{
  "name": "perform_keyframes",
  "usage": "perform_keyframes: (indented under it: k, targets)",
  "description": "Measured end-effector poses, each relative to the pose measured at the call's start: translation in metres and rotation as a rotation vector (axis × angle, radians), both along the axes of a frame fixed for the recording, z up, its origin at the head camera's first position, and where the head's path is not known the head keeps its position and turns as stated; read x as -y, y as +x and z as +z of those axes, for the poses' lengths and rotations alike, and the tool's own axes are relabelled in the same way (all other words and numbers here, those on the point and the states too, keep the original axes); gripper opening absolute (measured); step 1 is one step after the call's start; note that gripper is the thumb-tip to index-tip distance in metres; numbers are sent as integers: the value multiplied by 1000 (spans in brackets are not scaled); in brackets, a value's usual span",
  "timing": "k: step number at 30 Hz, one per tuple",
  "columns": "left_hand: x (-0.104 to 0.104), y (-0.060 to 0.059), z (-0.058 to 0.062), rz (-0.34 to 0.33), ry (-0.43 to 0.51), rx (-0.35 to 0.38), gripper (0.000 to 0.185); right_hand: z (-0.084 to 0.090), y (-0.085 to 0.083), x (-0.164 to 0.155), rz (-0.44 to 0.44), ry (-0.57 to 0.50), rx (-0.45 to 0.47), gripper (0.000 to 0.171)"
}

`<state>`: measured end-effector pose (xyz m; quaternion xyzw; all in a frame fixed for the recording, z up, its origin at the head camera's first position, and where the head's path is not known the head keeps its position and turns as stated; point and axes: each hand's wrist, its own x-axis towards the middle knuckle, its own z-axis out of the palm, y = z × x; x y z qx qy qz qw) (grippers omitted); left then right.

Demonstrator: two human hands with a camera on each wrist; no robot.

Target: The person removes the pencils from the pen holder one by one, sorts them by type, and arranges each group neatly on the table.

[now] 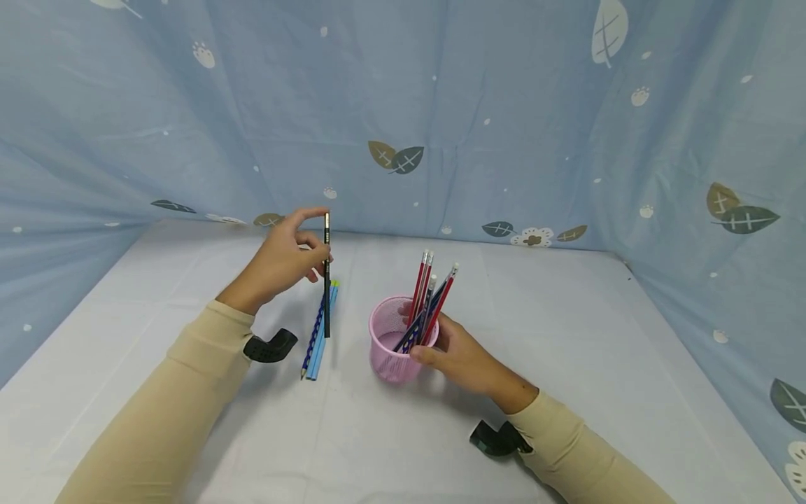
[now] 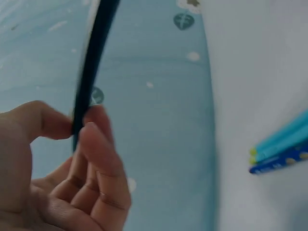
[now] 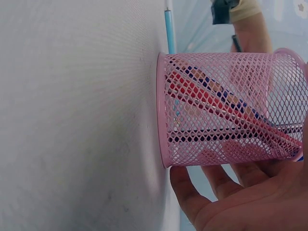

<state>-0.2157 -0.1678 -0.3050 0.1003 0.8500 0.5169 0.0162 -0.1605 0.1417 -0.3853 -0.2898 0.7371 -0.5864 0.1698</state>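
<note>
A pink mesh pencil cup (image 1: 394, 341) stands upright on the white table (image 1: 567, 336), and everything else sits around it. The right hand (image 1: 464, 355) wraps the cup's right side, thumb at the rim and fingers curled round the mesh wall; from the right wrist camera those fingers (image 3: 211, 185) lie against the wire mesh. Inside the cup lean several pencils (image 1: 428, 301), red ones and dark blue ones, their ends fanning up past the rim toward the backdrop. To the left of the cup, raised above the table, the left hand (image 1: 280, 262) pinches a black pencil (image 1: 326, 273) between thumb and fingertips and holds it nearly vertical, clear of the cup; the left wrist camera shows the thumb and forefinger closed on its shaft. Below that pencil, just left of the cup, a few blue pencils (image 1: 320, 329) lie flat and side by side on the table. Behind the cup hangs a pale blue leaf-printed cloth (image 1: 441, 105).
</note>
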Motion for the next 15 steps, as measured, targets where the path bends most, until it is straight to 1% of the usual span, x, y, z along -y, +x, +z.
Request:
perform_keyframes:
  k: [6,9,15]
  targets:
    - [9,-9,-14,-50,-90,125,68,1,0,0,-6,26,8,89]
    - [13,-13,-20,-77,-119,186,67,0,0,0,-9,35,8,88]
    - [21,-17,-28,-124,-152,279,65,-1,-1,0,-7,33,13,88]
